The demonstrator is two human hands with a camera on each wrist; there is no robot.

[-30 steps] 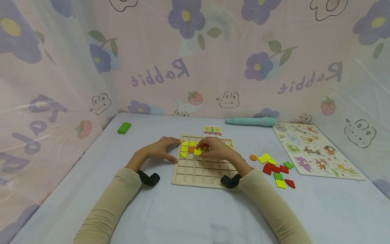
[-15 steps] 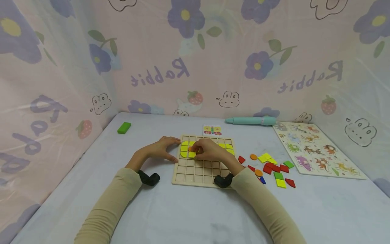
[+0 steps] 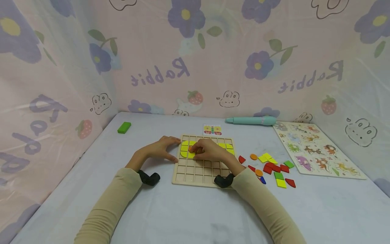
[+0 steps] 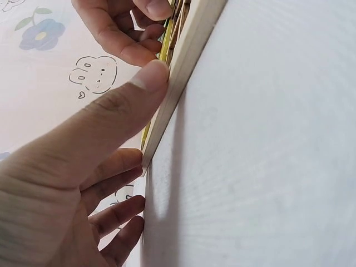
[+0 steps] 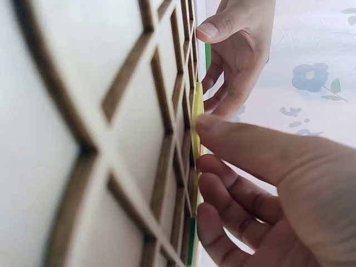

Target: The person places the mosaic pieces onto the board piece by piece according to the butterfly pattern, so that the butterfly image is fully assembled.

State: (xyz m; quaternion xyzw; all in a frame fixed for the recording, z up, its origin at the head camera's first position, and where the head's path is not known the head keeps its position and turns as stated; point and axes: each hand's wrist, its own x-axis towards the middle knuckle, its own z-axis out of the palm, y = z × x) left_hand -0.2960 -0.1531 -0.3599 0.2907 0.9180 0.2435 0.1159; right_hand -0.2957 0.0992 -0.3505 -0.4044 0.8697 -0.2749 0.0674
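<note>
A wooden grid board (image 3: 190, 178) lies on the table with yellow pieces along its left side. More yellow tiles (image 3: 226, 147) fill cells at the upper right. Bent over the board, my right hand (image 3: 211, 150) has thumb and fingertips on a yellow square tile (image 3: 191, 155), which sits low in the grid. Beside those fingertips shows part of an orange disc (image 3: 190, 148). In the right wrist view, the thumb touches the yellow edge and the other fingers curl below. My left hand (image 3: 159, 148) rests at the board's left edge, thumb and fingers spread along it.
Right of the board lie loose red pieces (image 3: 268, 168), yellow squares (image 3: 265, 157), orange discs (image 3: 258, 173) and green squares (image 3: 278, 176). A pattern card (image 3: 212, 130), a teal pen (image 3: 253, 121), an animal board (image 3: 317, 149) and a green block (image 3: 124, 127) lie farther out.
My right hand has moved slightly left with the yellow square tile and lowered it into the cell below the orange disc. The left hand has stayed at the board's edge.
</note>
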